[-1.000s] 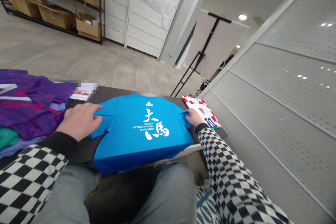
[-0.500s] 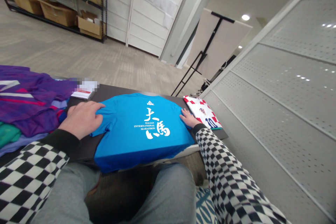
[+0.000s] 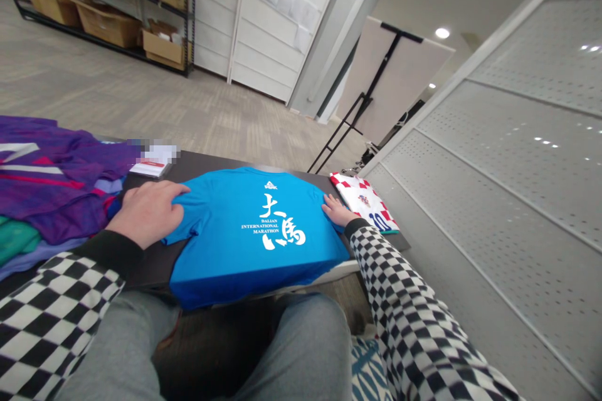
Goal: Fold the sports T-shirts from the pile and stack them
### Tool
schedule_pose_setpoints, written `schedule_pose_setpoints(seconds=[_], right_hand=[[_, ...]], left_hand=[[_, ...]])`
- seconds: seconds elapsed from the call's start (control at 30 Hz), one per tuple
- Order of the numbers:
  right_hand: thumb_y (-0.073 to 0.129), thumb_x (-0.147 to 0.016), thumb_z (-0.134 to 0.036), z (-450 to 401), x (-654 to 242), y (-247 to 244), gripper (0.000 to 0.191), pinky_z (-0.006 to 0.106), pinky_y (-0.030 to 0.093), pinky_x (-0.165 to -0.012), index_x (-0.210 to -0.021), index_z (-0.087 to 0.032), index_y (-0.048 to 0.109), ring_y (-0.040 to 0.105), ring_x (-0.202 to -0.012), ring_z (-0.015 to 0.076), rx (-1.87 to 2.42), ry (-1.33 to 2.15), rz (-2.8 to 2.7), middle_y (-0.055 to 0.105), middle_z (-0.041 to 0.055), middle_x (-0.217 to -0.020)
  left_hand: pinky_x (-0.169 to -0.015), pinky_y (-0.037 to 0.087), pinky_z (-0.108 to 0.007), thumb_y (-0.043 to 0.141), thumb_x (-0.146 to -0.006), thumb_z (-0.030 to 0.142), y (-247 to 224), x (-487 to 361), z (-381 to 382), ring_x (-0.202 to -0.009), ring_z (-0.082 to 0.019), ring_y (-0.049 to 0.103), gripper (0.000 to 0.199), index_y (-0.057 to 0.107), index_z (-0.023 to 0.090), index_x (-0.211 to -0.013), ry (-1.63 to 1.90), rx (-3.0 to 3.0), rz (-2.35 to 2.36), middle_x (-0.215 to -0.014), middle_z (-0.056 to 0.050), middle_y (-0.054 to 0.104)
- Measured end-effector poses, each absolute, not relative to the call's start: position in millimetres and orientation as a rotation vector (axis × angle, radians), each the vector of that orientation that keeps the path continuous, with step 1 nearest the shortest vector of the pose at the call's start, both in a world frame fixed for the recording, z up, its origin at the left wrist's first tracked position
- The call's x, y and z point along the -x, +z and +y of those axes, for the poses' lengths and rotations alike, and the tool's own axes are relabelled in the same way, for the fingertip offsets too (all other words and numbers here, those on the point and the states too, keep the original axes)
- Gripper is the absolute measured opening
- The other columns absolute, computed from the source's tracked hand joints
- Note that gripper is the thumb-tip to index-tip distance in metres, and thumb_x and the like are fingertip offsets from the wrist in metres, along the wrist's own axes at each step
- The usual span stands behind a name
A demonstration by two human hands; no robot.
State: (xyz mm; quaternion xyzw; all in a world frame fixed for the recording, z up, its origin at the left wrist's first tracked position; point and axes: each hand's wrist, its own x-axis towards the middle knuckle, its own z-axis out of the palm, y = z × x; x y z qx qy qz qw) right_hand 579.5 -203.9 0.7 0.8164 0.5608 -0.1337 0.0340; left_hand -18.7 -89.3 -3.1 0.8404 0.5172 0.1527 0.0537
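A bright blue T-shirt (image 3: 226, 238) with white lettering lies spread front up on a dark table (image 3: 197, 163), its lower hem hanging over the near edge. At the shirt's left sleeve is my left hand (image 3: 153, 210), thumb and forefinger closed on the fabric; its other fingers are mostly hidden. My right hand (image 3: 339, 211) rests on the opposite sleeve, fingers apart and lying flat. Just beyond it sits a folded red-and-white checked jersey (image 3: 364, 200) with a blue number.
Purple clothing (image 3: 61, 182) is heaped at the left over green and lilac garments. A small white stack (image 3: 153, 163) lies beside it. A perforated panel (image 3: 493, 156) rises at the right. Behind are a board on a stand (image 3: 388, 75) and shelves holding cardboard boxes (image 3: 108, 22).
The view has shifted very slightly. Both hands stay at the two sleeves, and the blue T-shirt lies as before.
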Motion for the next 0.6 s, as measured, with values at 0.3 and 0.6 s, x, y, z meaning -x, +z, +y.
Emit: schedule_pose_setpoints(seconds=[0.3, 0.6], right_hand=[[0.036, -0.116, -0.068, -204, -577, 0, 0.083, 0.066, 0.016, -0.141, -0.187, -0.029, 0.02, 0.011, -0.179, 0.0378, -2.489, -0.452, 1.64, 0.007, 0.0126, -0.193], [0.015, -0.118, -0.063, -212, -573, -5, 0.08, 0.069, 0.008, -0.141, -0.187, -0.025, 0.012, 0.001, -0.18, 0.0355, -2.584, -0.274, 1.69, 0.001, 0.0123, -0.194]], left_hand=[[-0.115, 0.05, -0.058, 0.048, -0.094, 0.028, -1, 21, -91, -0.138, -0.041, 0.067, 0.06, 0.076, 0.017, -0.146, 0.467, -2.543, 1.547, -0.153, -0.016, 0.074], [-0.115, 0.051, -0.057, 0.047, -0.094, 0.027, 1, 24, -91, -0.139, -0.041, 0.067, 0.061, 0.077, 0.016, -0.146, 0.444, -2.553, 1.527, -0.151, -0.016, 0.075]])
